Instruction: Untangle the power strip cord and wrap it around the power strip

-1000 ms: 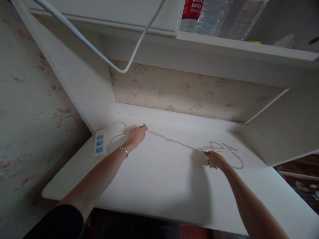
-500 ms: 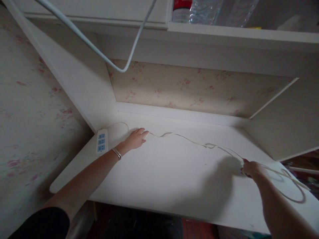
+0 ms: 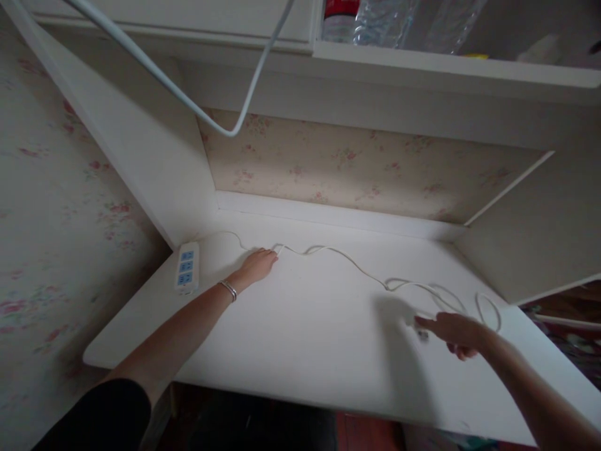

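Note:
A white power strip (image 3: 186,268) with blue socket faces lies at the left end of the white desk. Its thin white cord (image 3: 345,254) runs in loose waves across the desktop toward the right. My left hand (image 3: 257,265), with a silver bracelet at the wrist, rests low on the desk, its fingers curled over the cord. Above the right part of the desk, my right hand (image 3: 453,331) pinches the cord's plug (image 3: 419,327), which is blurred. Cord loops lie behind and beside this hand; part of the cord is hidden by it.
Overhead is a shelf (image 3: 451,66) carrying clear plastic bottles (image 3: 382,24). A thick pale cable (image 3: 206,119) hangs down in front of the cabinet. Side panels and floral wallpaper (image 3: 347,164) enclose the desk (image 3: 300,351).
My right hand has moved left and toward me with the plug, and the cord near it has slackened into loops. My left hand's fingers have drawn in over the cord.

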